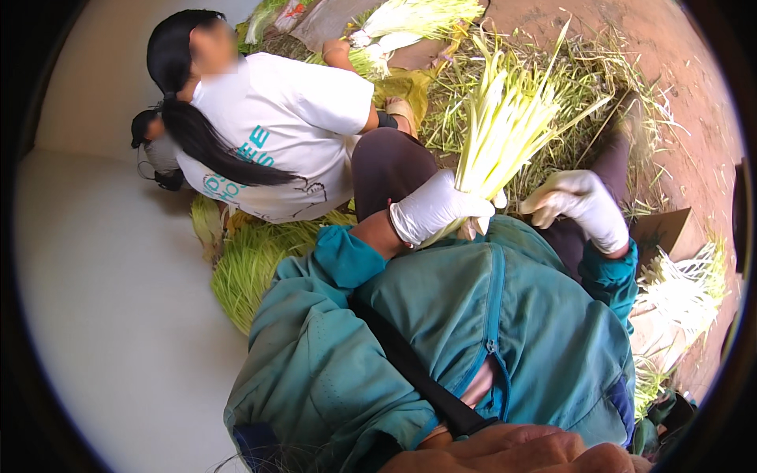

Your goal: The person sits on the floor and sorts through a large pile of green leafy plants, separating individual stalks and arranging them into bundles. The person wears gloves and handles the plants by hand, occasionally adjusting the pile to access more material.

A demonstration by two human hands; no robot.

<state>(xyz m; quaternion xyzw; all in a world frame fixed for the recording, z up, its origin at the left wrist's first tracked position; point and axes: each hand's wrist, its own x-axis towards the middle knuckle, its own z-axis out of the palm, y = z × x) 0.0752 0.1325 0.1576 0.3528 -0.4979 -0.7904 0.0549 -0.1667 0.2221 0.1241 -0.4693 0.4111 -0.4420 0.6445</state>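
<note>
My left hand, in a white glove, is closed around the lower end of a bunch of pale yellow chives. The long leaves fan upward and away from me, and a few white ends show below the fist. To the right of the bunch, apart from it, is my right hand, also gloved. Its fingers are bent and pressed together. Whether anything small is between them is hidden and slightly blurred.
A person in a white T-shirt sits close on my left. Loose leaf trimmings cover the floor ahead. More chives lie at the far side, green leaves at left, and white-stemmed bunches beside a cardboard piece at right.
</note>
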